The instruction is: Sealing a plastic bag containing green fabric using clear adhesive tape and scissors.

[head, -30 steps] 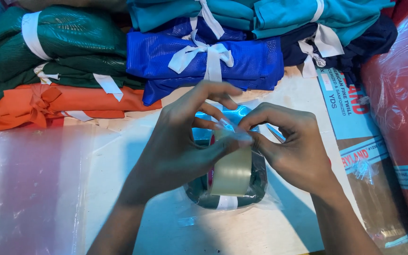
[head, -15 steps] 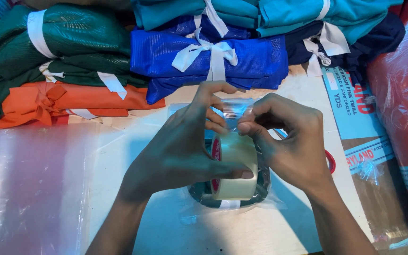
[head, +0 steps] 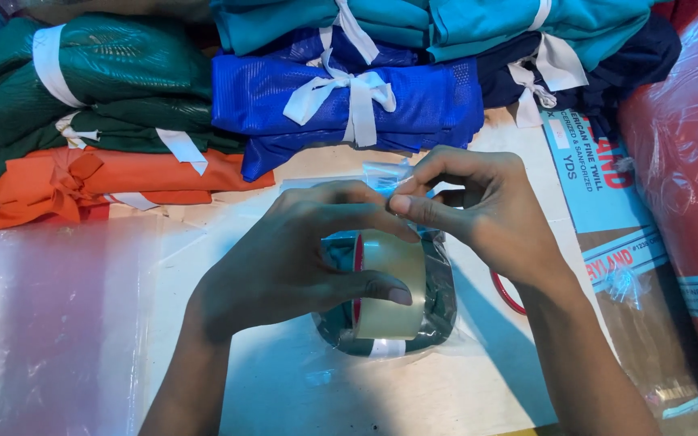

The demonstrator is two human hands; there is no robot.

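Note:
My left hand (head: 292, 258) grips a roll of clear packing tape (head: 389, 282) upright, thumb pressed on its face. My right hand (head: 486, 210) pinches the free end of the tape at the top of the roll, fingertips touching the left forefinger. Under the roll lies a dark green folded cloth in a clear plastic bag (head: 438, 315), its crumpled bag mouth (head: 385, 171) sticking up behind my fingers. A white tie shows at the bundle's near edge.
Tied cloth bundles line the back: green (head: 98, 89), orange (head: 123, 178), blue (head: 349, 97), teal (head: 446, 24), navy (head: 607, 64). Clear plastic sheets (head: 50, 315) lie at left. A cardboard box (head: 616, 234) and a red wrapped roll (head: 688, 186) stand at right.
The tape roll has been turned upright and shifted a little to the right over the bagged cloth. My right fingers moved from the roll's side to its top edge.

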